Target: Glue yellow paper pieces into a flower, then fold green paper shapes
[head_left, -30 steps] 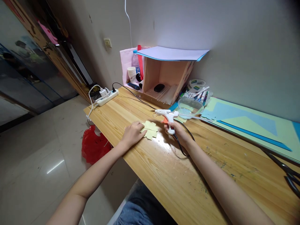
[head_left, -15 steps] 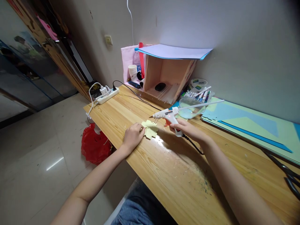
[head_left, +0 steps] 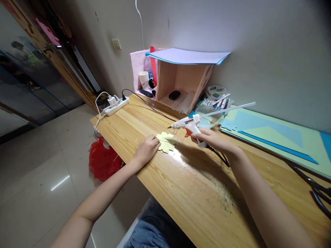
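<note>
Yellow paper cutout (head_left: 166, 142) pinned flat beneath a poised hot glue gun (head_left: 190, 124)

Nearest runs the counter (head_left: 168, 182), varnished wood with bold grain, a bright glare and dark specks. On it, near the front edge, lies the cutout: thin, matte, notched into a petal-like outline, with a seam across its middle. The left hand (head_left: 148, 148) has bent fingers on its left edge; whether they pinch or only press, I cannot tell. The right hand (head_left: 207, 137) grasps the glossy white gun by its handle, the nozzle in the air just beyond the paper, apart from it. A translucent glue stick (head_left: 240, 107) juts from its back.

Gluing appears to be the step in hand; the next move probably calls for a steady nozzle and a flat, still sheet.

Farther back sit a clear, round plastic tub (head_left: 218, 120) and an open-fronted, pinkish box (head_left: 190, 77), roofed by a curling lilac sheet (head_left: 188, 56).
</note>
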A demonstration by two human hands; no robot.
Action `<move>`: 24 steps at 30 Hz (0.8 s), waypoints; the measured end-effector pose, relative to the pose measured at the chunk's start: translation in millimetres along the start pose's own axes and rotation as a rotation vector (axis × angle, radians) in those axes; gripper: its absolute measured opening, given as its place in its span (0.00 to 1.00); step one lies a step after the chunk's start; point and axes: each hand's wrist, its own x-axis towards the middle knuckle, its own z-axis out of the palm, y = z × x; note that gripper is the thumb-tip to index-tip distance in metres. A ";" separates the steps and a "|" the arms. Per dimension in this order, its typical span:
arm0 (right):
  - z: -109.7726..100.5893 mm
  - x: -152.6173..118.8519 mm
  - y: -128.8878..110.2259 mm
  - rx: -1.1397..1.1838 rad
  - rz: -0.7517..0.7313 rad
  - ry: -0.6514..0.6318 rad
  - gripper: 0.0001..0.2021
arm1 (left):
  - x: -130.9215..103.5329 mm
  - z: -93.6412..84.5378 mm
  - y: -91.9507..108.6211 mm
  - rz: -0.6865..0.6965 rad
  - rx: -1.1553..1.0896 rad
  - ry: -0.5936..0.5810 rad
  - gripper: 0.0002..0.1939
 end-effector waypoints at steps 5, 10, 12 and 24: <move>-0.1 0.7 1.0 0.001 -0.011 -0.011 0.16 | 5.8 -0.6 2.6 -0.007 0.030 0.021 0.10; 2.1 1.2 -0.1 -0.023 -0.026 -0.043 0.15 | 25.8 -2.7 -8.6 0.072 -0.080 -0.024 0.15; 1.6 0.3 -1.0 -0.011 -0.022 -0.033 0.15 | 34.4 -2.6 -15.3 0.169 -0.141 -0.109 0.18; -0.5 -3.3 -7.4 0.030 -0.034 0.003 0.13 | 33.6 5.3 -15.1 0.023 0.035 0.009 0.12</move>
